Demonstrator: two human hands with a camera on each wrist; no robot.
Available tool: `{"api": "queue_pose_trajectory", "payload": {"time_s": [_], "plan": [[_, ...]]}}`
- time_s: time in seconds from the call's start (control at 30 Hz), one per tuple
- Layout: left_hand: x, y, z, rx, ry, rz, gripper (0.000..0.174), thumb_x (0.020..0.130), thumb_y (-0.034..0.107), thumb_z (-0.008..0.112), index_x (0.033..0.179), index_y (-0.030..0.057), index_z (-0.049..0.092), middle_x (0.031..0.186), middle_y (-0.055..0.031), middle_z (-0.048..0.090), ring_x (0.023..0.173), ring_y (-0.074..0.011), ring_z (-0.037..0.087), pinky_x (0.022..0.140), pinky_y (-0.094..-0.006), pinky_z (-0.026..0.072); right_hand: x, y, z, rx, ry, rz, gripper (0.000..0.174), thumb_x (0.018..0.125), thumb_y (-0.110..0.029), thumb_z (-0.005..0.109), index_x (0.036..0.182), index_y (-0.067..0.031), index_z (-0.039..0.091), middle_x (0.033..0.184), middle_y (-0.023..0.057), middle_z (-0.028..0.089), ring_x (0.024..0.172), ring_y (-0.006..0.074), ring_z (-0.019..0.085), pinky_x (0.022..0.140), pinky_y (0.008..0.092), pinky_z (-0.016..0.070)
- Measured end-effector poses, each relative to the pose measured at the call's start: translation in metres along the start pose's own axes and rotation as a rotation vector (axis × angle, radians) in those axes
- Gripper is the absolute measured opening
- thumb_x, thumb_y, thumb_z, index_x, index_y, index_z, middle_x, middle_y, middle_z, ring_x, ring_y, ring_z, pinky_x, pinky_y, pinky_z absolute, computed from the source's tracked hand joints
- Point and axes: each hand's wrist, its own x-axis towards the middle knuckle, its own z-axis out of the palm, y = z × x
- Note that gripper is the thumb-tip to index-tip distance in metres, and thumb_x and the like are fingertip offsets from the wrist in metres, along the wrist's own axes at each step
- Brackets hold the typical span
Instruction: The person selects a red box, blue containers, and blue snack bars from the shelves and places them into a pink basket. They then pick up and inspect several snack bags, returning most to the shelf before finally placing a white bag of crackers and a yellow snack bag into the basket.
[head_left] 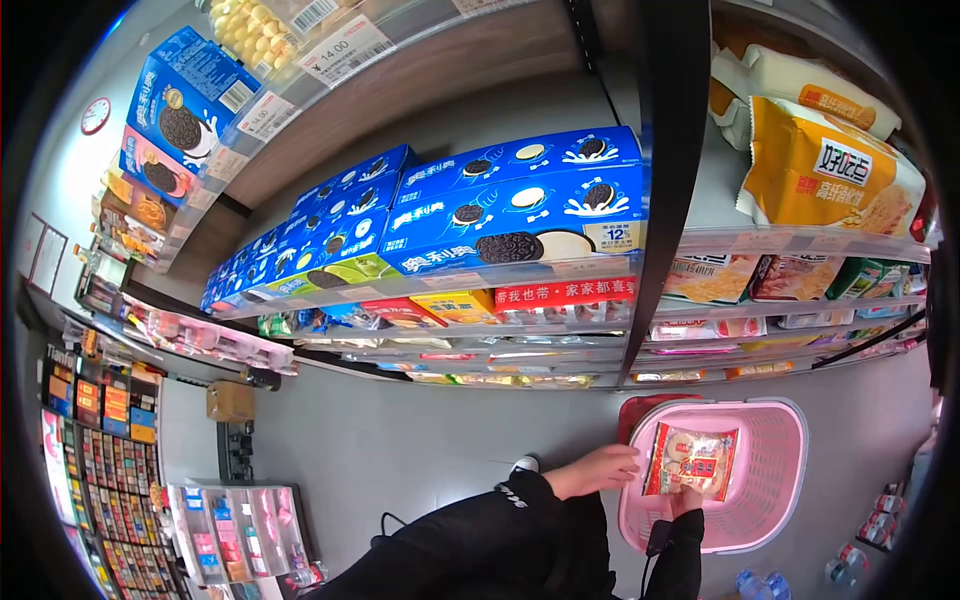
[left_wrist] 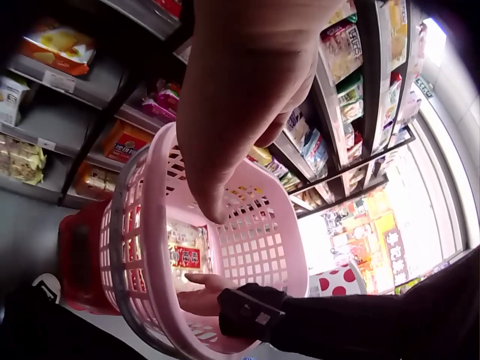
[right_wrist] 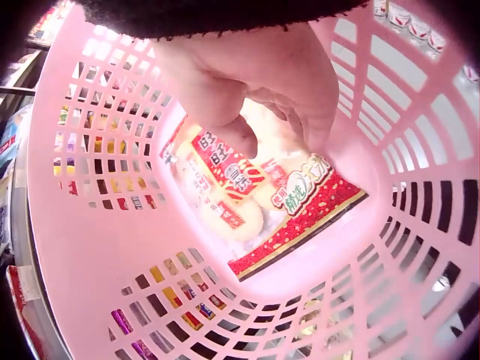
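A bag of rice crackers [head_left: 700, 455], clear with red and gold print, lies inside the pink plastic basket [head_left: 790, 470]. My right hand [head_left: 684, 499] reaches down into this basket and holds the bag at its near edge. In the right wrist view, the thumb and curled fingers [right_wrist: 319, 124] close on the upper part of the bag [right_wrist: 244, 214]. My left hand [head_left: 600, 470] hovers at the basket's left rim, holding nothing. Its fingers are loosely extended in the head view, and it looms large above the basket [left_wrist: 259, 217] in the left wrist view.
A red basket [head_left: 640, 412] sits against the pink one on the grey floor. Shelves ahead carry blue boxes of cookies [head_left: 520, 210] and yellow biscuit packs [head_left: 830, 170]. A dark shelf upright [head_left: 665, 180] divides them. Plastic bottles [head_left: 765, 585] stand at lower right.
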Motion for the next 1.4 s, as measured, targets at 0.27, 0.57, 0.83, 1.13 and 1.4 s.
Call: {"api": "queue_pose_trajectory", "payload": {"time_s": [0.27,0.57,0.83,1.13,1.4], "plan": [[-0.048,0.047,-0.074,-0.078,0.163,0.276,0.037,0.082,0.01,0.04,0.117,0.0008,0.032,0.105,-0.0167,0.048,0.094,-0.0229,0.05,0.081,-0.0316,0.0414,-0.141,-0.033,0.143,-0.702,-0.509,-0.575,0.02,0.077,-0.01,0.051,0.096,-0.0025,0.05,0.079,0.0052,0.057,0.068,0.0115,0.055,0.058,0.0208,0.0441],[-0.079,0.101,-0.12,-0.062,0.473,0.564,0.043,0.078,0.002,0.042,0.118,-0.0002,0.03,0.106,-0.0161,0.047,0.092,-0.0226,0.051,0.076,-0.0318,0.0434,-0.214,-0.003,0.305,-1.15,-0.609,-1.459,0.037,0.071,-0.01,0.055,0.104,0.0035,0.044,0.097,0.0203,0.05,0.091,0.0278,0.05,0.079,0.0324,0.0392],[-0.103,0.118,-0.154,1.306,0.672,0.971,0.045,0.068,0.007,0.044,0.111,-0.0029,0.038,0.102,-0.0246,0.046,0.097,-0.0375,0.044,0.084,-0.0411,0.0353,-0.142,-0.003,0.376,-1.764,0.164,-1.617,0.032,0.066,-0.014,0.05,0.096,-0.0048,0.053,0.103,0.0182,0.049,0.098,0.0316,0.046,0.081,0.0409,0.0367],[-0.11,0.13,-0.19,1.629,0.648,0.784,0.049,0.067,0.014,0.048,0.112,-0.0013,0.034,0.105,-0.0271,0.044,0.1,-0.0399,0.041,0.087,-0.044,0.0312,-0.114,-0.021,0.391,-2.104,0.174,-1.326,0.036,0.077,-0.024,0.041,0.109,-0.0104,0.048,0.117,0.0126,0.042,0.111,0.0279,0.036,0.094,0.04,0.0255],[-0.117,0.133,-0.197,1.684,0.468,0.548,0.062,0.07,0.02,0.049,0.123,-0.0009,0.023,0.123,-0.0253,0.027,0.115,-0.0381,0.025,0.095,-0.045,0.0213,-0.063,-0.03,0.376,-2.047,0.193,-1.392,0.039,0.076,-0.024,0.041,0.114,-0.0143,0.043,0.123,0.0102,0.036,0.114,0.0287,0.032,0.094,0.0405,0.025]]}}
